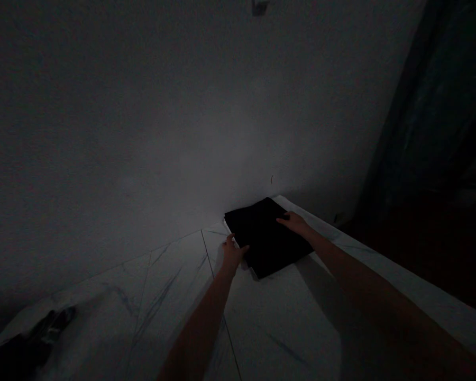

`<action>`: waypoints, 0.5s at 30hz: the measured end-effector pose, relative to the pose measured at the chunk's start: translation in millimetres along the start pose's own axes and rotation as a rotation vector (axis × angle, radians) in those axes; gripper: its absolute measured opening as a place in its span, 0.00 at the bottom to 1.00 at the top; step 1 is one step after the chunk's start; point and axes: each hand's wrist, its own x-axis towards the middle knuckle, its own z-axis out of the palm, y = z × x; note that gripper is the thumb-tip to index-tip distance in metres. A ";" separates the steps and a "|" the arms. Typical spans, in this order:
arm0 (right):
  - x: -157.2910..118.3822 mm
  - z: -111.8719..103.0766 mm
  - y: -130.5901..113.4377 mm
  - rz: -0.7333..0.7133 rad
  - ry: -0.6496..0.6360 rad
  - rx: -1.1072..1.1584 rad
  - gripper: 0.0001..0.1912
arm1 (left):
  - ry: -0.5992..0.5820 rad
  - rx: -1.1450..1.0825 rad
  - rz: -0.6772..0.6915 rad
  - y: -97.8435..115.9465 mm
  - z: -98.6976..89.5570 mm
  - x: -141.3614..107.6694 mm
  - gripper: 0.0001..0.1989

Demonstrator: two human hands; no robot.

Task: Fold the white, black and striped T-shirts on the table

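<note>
Left hand: The bare left hand (232, 255) is touching the left edge of a flat, black, four-cornered, sheet-like thing (267, 238). Its thumb and its other fingers are standing apart; whether they are gripping, I cannot tell.

Right hand: The bare right hand (297, 223) is resting at the right edge, with its fingertips reaching over the black top. I cannot tell if it is closing on this edge.

Black sheet: It is lying flat between the two hands, near the wall. A thin, pale layer (227, 226) is showing under its left edge; the material I cannot tell.

White surface: A broad, white surface with grey, marble-like veins (269, 317) is carrying the sheet. One thin, dark, straight line (232, 349) is running across it, passing under the left forearm.

Dark bundle: At the far left, a dark, uneven bundle (31, 338) is lying on the surface, too dim to name.

Wall: A plain, grey wall (162, 121) is rising behind, bearing a small, curved mark (272, 179) above the sheet.
</note>
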 end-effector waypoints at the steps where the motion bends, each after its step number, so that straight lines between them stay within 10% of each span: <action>1: -3.2 -1.6 3.7 -0.004 0.008 -0.021 0.22 | -0.004 0.014 -0.008 1.1 0.2 -5.4 0.34; 15: -41.5 -27.4 9.3 -0.081 0.005 -0.495 0.17 | 0.024 0.223 0.029 47.2 0.9 -59.8 0.22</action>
